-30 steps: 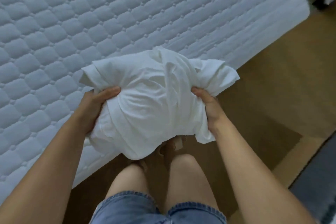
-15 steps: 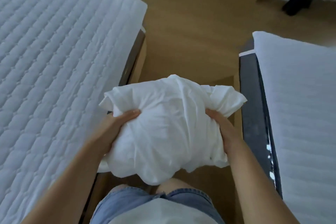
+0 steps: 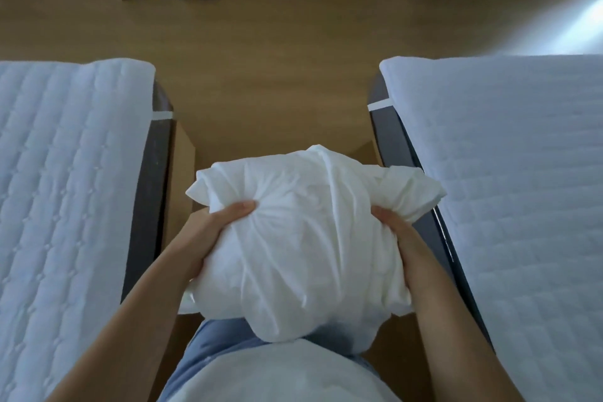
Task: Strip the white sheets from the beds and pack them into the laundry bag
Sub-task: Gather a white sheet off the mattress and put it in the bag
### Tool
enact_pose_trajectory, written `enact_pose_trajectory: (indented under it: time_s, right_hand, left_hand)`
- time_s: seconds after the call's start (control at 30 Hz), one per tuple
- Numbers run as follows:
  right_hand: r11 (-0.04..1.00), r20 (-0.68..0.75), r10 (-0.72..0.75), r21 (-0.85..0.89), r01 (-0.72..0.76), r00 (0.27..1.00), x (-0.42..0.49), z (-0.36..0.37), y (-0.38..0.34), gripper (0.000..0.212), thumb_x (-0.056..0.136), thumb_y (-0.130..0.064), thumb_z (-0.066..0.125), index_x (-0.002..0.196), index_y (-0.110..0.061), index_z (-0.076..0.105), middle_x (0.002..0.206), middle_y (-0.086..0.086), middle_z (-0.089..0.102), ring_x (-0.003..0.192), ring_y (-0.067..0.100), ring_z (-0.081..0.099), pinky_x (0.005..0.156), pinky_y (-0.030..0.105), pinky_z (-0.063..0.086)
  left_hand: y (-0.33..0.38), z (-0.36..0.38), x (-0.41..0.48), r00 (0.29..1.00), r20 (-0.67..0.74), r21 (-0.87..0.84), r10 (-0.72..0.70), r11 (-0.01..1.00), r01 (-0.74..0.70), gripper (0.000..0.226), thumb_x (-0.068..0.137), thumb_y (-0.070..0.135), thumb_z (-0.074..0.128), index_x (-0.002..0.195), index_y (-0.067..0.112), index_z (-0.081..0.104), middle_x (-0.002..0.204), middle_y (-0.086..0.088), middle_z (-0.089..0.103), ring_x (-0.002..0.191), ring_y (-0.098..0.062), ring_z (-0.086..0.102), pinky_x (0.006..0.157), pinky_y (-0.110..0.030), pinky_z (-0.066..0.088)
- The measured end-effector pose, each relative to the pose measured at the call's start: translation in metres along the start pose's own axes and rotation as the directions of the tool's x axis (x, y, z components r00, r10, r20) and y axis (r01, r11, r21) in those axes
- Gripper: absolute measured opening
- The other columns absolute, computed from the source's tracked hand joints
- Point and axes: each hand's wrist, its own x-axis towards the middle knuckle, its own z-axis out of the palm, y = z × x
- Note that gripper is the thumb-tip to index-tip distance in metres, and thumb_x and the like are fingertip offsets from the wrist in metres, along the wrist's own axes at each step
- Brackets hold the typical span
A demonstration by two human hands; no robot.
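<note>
Head view gives me the bundled white sheet (image 3: 303, 238) gripped at both ends, left hand (image 3: 212, 232) and right hand (image 3: 396, 233) equally near, long axis crosswise between left bed (image 3: 65, 173) and right bed (image 3: 505, 157) (laundry bag unseen).

Bunched white sheet (image 3: 303, 238) between beds

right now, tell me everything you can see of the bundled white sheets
The sheet bundle is white, thin creased cotton-like cloth, wadded into a rounded ball with loose corners poking out at both upper sides. It is held before the person's body, over the floor between the left bed and right bed. The left hand grips its left side and the right hand its right side.
</note>
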Motion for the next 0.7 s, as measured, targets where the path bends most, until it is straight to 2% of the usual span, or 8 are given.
enact_pose_trajectory:
  time_s: [0.13,0.23,0.27,0.37,0.47,0.6,0.7]
  right_hand:
    - [1.000,-0.094,-0.007,0.008,0.008,0.996,0.059,0.020,-0.080,0.046,0.080,-0.039,0.070,0.119,-0.019,0.057,0.098,0.007,0.068,0.086,0.026,0.064,0.062,0.034,0.045]
    - [0.997,-0.094,-0.040,0.068,0.047,0.995,0.097,0.024,-0.137,0.050,0.073,-0.041,0.074,0.116,-0.018,0.063,0.100,0.008,0.073,0.092,0.029,0.069,0.071,0.037,0.052]
    - [0.996,-0.099,-0.042,0.073,0.049,0.994,0.106,0.026,-0.155,0.044,0.075,-0.040,0.073,0.113,-0.019,0.065,0.098,0.007,0.074,0.090,0.027,0.069,0.070,0.036,0.052]
    - [0.994,-0.155,-0.034,0.102,0.051,0.987,0.142,0.025,-0.204,0.021,0.084,-0.036,0.066,0.098,-0.022,0.063,0.081,0.001,0.072,0.068,0.017,0.068,0.053,0.026,0.047]
    - [0.990,-0.198,-0.043,0.126,0.069,0.979,0.191,0.023,-0.259,0.014,0.087,-0.034,0.063,0.092,-0.021,0.061,0.073,0.000,0.068,0.054,0.013,0.065,0.041,0.023,0.045]
    - [0.988,-0.228,-0.037,0.141,0.070,0.973,0.283,0.014,-0.345,0.031,0.083,-0.044,0.064,0.103,-0.022,0.057,0.089,0.000,0.064,0.075,0.019,0.058,0.056,0.031,0.038]
    - [0.987,-0.176,-0.051,0.143,0.077,0.983,0.338,0.007,-0.420,0.043,0.081,-0.046,0.066,0.116,-0.022,0.058,0.096,0.002,0.066,0.085,0.024,0.061,0.063,0.034,0.042]
  left_hand:
    - [0.087,0.015,0.077,1.000,0.014,0.044,-0.008,0.999,0.007,0.064,0.055,0.043,0.085,0.109,0.017,0.065,0.094,-0.005,0.075,0.082,-0.027,0.073,0.069,-0.040,0.056]
    - [0.154,0.031,0.130,0.998,0.068,0.058,0.006,0.998,-0.010,0.066,0.052,0.040,0.089,0.109,0.014,0.067,0.096,-0.007,0.075,0.084,-0.029,0.073,0.075,-0.043,0.057]
    - [0.174,0.038,0.146,0.997,0.083,0.073,0.000,0.997,-0.006,0.068,0.050,0.040,0.089,0.109,0.014,0.067,0.097,-0.008,0.075,0.086,-0.029,0.072,0.078,-0.044,0.056]
    - [0.231,0.063,0.198,0.992,0.121,0.106,-0.020,0.994,0.008,0.059,0.054,0.036,0.088,0.105,0.014,0.068,0.094,-0.008,0.075,0.082,-0.029,0.073,0.075,-0.042,0.056]
    - [0.286,0.094,0.252,0.985,0.170,0.138,-0.035,0.990,0.011,0.064,0.053,0.039,0.088,0.108,0.013,0.069,0.099,-0.011,0.074,0.088,-0.032,0.072,0.080,-0.045,0.055]
    - [0.370,0.142,0.329,0.982,0.186,0.160,-0.020,0.987,-0.010,0.076,0.044,0.046,0.090,0.111,0.015,0.069,0.105,-0.013,0.072,0.095,-0.035,0.070,0.090,-0.055,0.052]
    - [0.437,0.180,0.372,0.985,0.169,0.170,0.027,0.984,-0.056,0.074,0.046,0.045,0.089,0.111,0.016,0.069,0.104,-0.011,0.073,0.094,-0.033,0.070,0.089,-0.052,0.053]
